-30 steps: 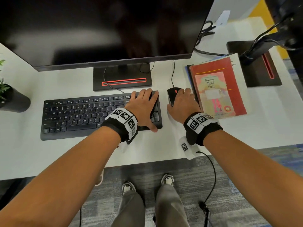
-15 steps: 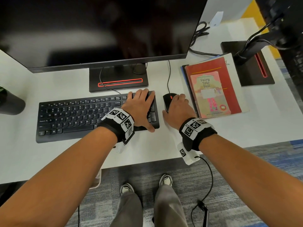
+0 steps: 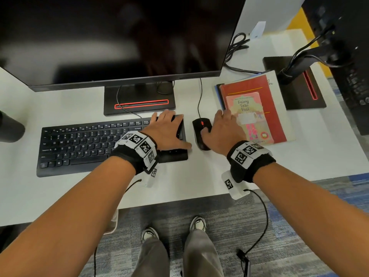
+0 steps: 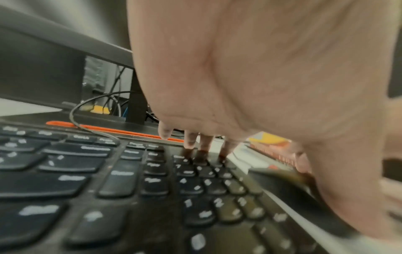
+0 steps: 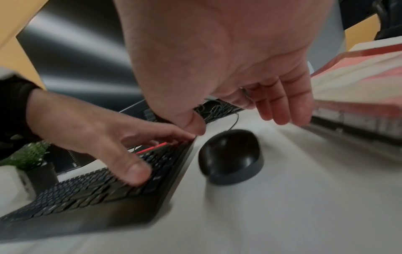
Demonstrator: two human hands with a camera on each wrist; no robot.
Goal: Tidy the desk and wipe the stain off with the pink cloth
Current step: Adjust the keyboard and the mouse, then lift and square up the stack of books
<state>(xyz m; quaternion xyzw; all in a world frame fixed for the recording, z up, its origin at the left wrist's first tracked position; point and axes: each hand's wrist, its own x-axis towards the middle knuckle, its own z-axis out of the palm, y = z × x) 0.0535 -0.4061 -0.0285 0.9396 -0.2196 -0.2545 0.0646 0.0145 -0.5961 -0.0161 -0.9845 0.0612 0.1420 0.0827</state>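
the keyboard (image 3: 95,144) lies long axis nine to three on the counter (image 3: 60,196). the left hand (image 3: 166,130) rests flat on its three o'clock end. the right hand (image 3: 220,130) hovers relaxed above the mouse (image 3: 199,126), grasping nothing.

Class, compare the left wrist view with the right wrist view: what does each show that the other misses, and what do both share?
Only the left wrist view shows the keyboard's key legends up close and the left hand's fingertips down at its number pad.

Only the right wrist view shows the whole black mouse under the open right hand, apart from it, and the potted plant.

Both show the keyboard, the left hand, the red-striped monitor base, the stack of books and the white desk.
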